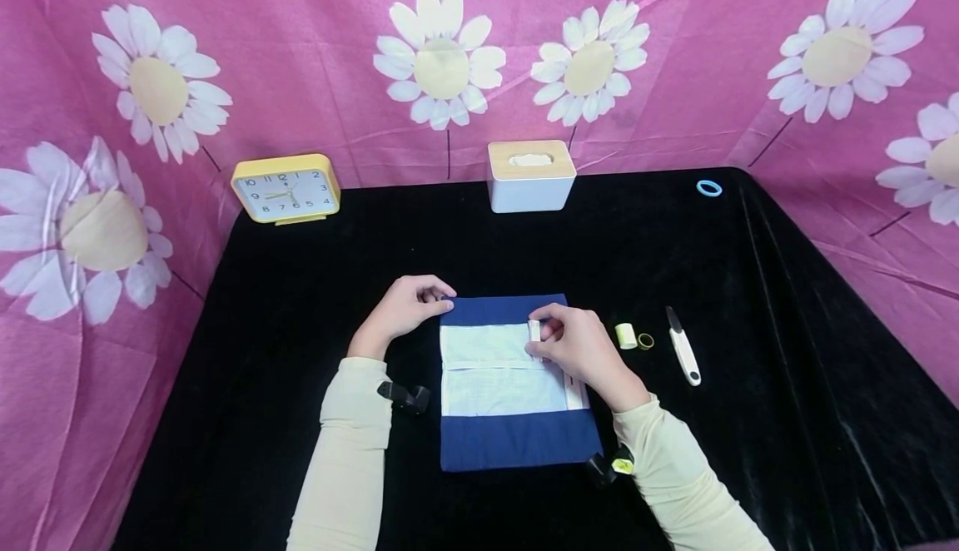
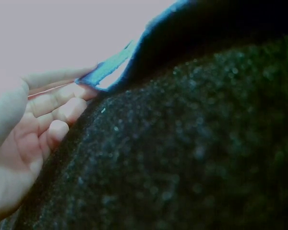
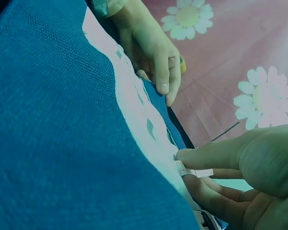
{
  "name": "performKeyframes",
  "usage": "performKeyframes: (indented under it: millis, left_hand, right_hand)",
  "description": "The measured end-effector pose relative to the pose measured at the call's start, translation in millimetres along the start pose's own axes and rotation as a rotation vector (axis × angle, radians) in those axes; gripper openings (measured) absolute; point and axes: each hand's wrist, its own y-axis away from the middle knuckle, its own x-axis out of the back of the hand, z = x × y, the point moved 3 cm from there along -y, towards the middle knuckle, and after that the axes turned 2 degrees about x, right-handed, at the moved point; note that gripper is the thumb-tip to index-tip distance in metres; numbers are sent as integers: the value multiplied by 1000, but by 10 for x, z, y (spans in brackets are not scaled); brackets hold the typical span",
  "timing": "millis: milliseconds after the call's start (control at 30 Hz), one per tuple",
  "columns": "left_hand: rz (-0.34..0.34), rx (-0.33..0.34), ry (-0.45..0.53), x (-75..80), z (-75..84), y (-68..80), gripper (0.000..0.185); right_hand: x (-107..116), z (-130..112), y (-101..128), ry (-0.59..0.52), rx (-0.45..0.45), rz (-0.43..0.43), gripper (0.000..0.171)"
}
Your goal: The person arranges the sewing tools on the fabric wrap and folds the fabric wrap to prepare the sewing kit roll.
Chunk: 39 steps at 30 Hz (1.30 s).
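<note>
Sleeves: two pale cream forearms come in from six o'clock, a small dark camera strapped at each wrist
Blue cloth: lies flat at the middle of the black table, a white panel stitched or laid across its centre
Right hand: at the cloth's three o'clock edge, thumb and forefinger closed in a pinch on a small white strip; the right wrist view shows the strip nipped just at the panel's border, the other fingers curled loosely beneath
Left hand: at the cloth's ten o'clock corner, fingers curled, thumb and fingertips gripping the blue edge and lifting it slightly off the table
Doing it well, as I judge: hold the corner taut but not raised, so the panel stays unwrinkled; keep the strip square to the panel's edge and the pinch light
Tape roll: small, yellow-green, just beyond the right hand at three o'clock, with a thin ring beside it
Snips: white-handled, further out at three o'clock, well clear of the cloth
Clock: yellow, at eleven o'clock on the far edge
Tissue box: white with a wooden lid, at twelve o'clock
Blue ring: far corner, at one o'clock
Backdrop: pink sheeting printed with daisies all round
</note>
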Motion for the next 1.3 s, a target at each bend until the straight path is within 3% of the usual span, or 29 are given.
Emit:
performKeyframes:
  millis: [767,1300]
  left_hand:
    - [0,-16,8,5,-3,-2,13]
    - [5,-22,6,-1,-14,-3,12]
  right_hand:
    - [13,-1,20,24,52,62,31]
    - [33,-18,20,27,100,53,32]
